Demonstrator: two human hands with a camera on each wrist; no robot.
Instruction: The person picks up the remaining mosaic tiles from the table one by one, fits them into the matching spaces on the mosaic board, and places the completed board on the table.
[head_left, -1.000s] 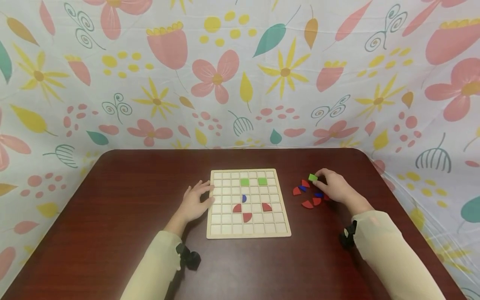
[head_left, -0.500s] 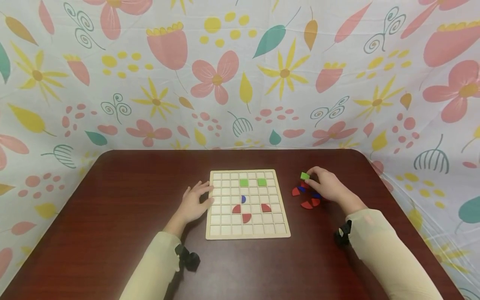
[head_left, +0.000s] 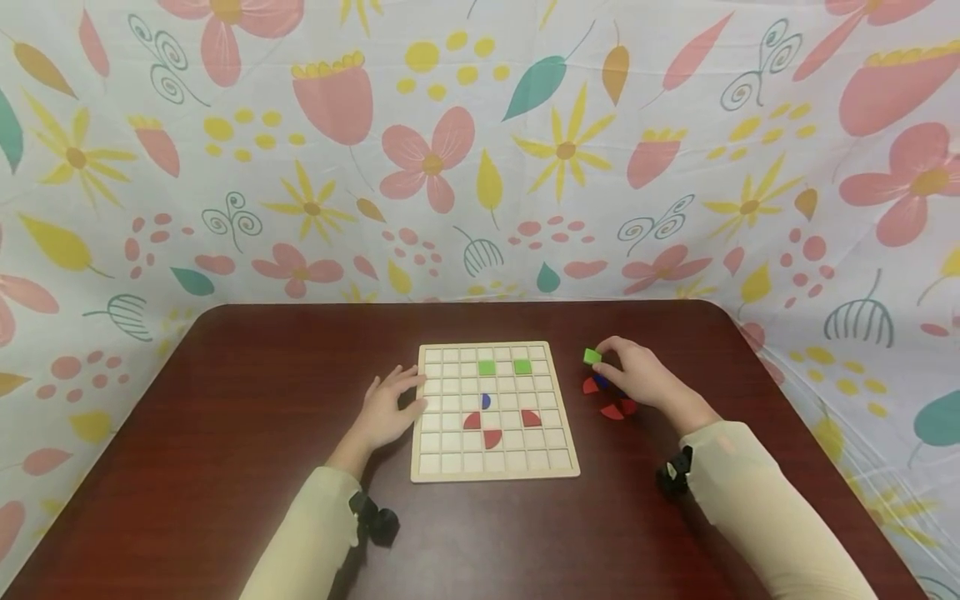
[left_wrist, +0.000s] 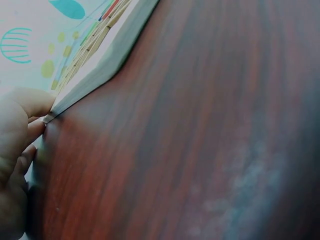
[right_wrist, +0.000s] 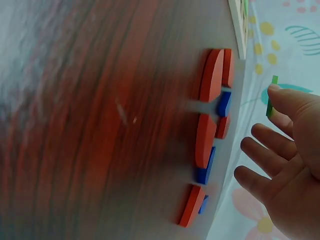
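My right hand [head_left: 639, 372] pinches a green square tile [head_left: 592, 357] between thumb and fingers, held above the table to the right of the board. In the right wrist view the tile [right_wrist: 272, 96] shows edge-on, with the other fingers spread loosely. My left hand [head_left: 386, 410] rests at the left edge of the wooden grid board [head_left: 495, 477], its thumb and fingertips touching the rim. On the board lie two green squares [head_left: 487, 367], a blue half-circle [head_left: 486, 402] and three red quarter-circles [head_left: 492, 439].
Below my right hand lie several loose red pieces [right_wrist: 205, 140] and blue pieces [right_wrist: 225, 104]. They are on the dark brown table [head_left: 225, 433], right of the board. A flower-patterned cloth [head_left: 450, 208] hangs behind the table.
My right hand has moved left with the green tile, over the loose pieces and nearer the board. My left hand has stayed at the board's edge.
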